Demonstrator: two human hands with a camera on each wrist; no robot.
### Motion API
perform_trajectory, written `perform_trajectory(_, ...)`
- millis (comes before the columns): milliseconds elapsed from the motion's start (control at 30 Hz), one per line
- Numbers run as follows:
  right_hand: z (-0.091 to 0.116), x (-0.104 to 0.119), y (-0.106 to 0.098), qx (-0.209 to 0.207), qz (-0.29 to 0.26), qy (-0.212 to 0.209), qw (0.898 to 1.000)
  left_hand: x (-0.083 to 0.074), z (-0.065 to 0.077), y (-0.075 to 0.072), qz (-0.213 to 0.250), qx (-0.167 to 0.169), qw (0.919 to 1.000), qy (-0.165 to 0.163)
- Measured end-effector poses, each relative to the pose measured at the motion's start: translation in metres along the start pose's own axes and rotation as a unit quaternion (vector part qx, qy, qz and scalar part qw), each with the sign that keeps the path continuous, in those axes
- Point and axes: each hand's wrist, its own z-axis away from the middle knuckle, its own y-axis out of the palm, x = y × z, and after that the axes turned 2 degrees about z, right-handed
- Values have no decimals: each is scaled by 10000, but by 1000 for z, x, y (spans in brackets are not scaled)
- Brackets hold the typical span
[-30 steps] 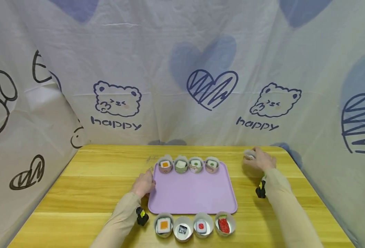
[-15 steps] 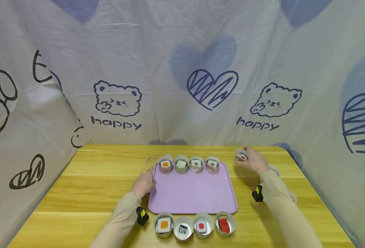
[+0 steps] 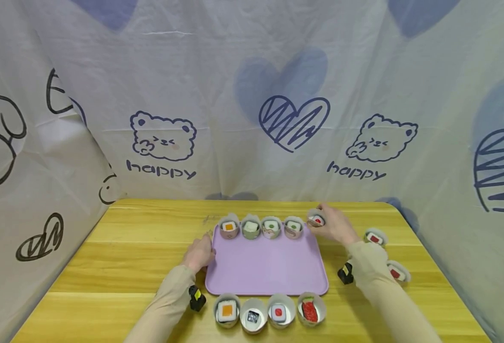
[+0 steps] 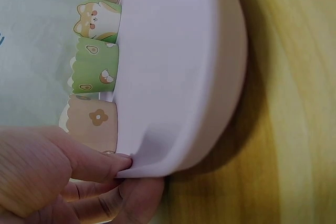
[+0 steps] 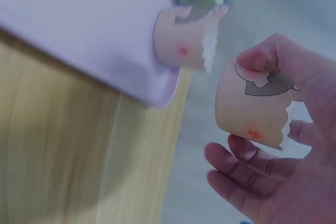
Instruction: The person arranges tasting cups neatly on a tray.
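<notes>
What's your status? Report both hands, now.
Left hand pinches rim of lilac rectangular tray. Right hand holds scalloped beige paper cup near tray's far right corner. Similar beige cup occupies that corner.

Below the fingers (image 5: 247, 171) we see a yellow wood-grained table (image 3: 140, 221); beyond them, a pale cloth (image 3: 239, 166) printed with hearts (image 3: 294, 124), bears (image 3: 163, 136) and "happy" (image 3: 161, 169).
</notes>
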Motion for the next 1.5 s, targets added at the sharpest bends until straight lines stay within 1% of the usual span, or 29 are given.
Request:
perform_trajectory(67, 0, 6, 1, 17, -35, -85, 10000, 0, 0, 1, -6, 16, 10000, -37)
perform_trajectory(300, 1, 24, 8, 207, -257, -49, 9994, -1, 0, 0, -71, 31, 10000, -39)
perform_trajectory(567, 2, 49, 13, 268, -464, -346, 9980, -2, 2, -1, -116, -18, 9999, 12)
perform_trajectory(833, -2, 67, 23, 496, -652, -569, 9950, -2, 2, -1, -35, -40, 10000, -33)
perform_trajectory(967, -3, 78, 25, 633, -780, -586, 9932, -2, 2, -1, -33, -55, 10000, 8)
perform_trajectory(1167, -7, 94, 30, 885, -838, -437, 9916, -2, 3, -1, -25, -69, 10000, 36)
perform_trajectory(1333, -9, 103, 33, 911, -786, -536, 9913, -2, 3, -1, -12, -67, 10000, 51)
perform_trajectory(1500, -12, 110, 35, 1016, -964, -674, 9878, -2, 3, -1, 8, -67, 10000, 30)
